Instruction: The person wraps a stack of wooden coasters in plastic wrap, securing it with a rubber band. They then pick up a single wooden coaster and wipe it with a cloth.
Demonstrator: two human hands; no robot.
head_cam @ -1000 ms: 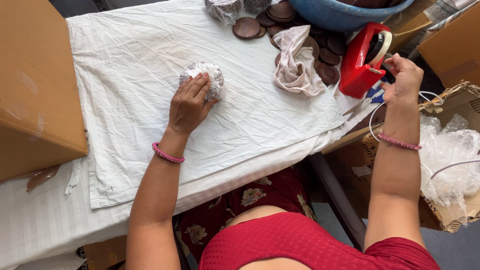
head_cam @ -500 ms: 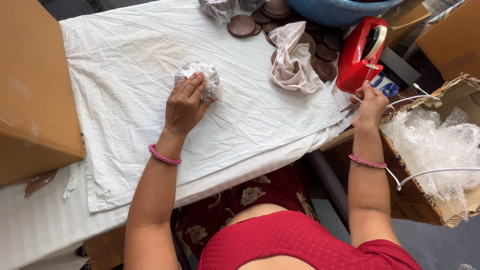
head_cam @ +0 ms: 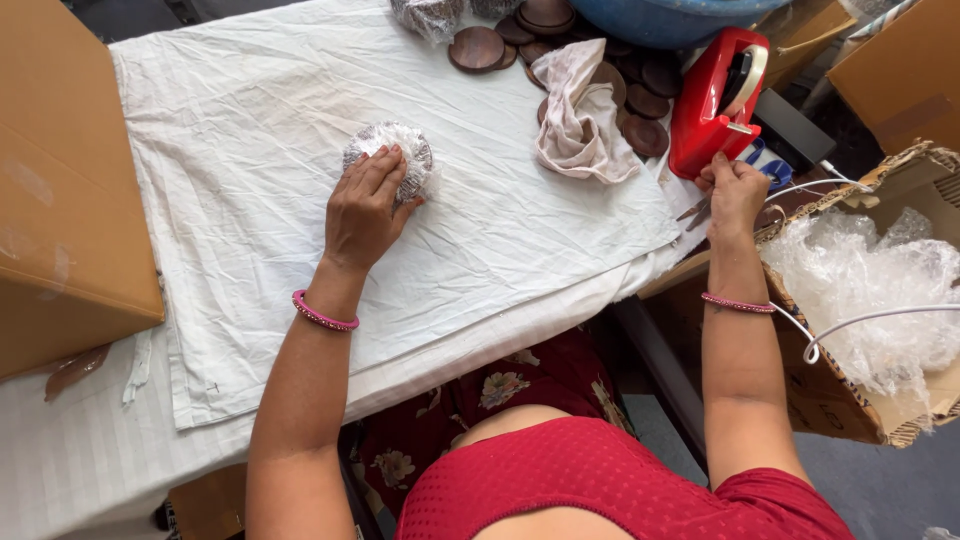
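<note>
Bundle [head_cam: 392, 152] sits on the white cloth [head_cam: 250, 180], near the middle of the table. It is round and wrapped in clear bubbly plastic (something dark shows through). Your left hand [head_cam: 362, 212] lies flat on top of it, fingers spread wide, pressing it down. Your right hand [head_cam: 735, 190] is far off to the side, just under the red tape holder [head_cam: 712, 100]. Its fingers are curled in tight, pinching something small, but you cannot tell what. Brown wooden discs [head_cam: 476, 48] lie at the top of the cloth, next to a crumpled rag [head_cam: 580, 115]. A box [head_cam: 870, 290] with plastic wrap stands by your right arm.
</note>
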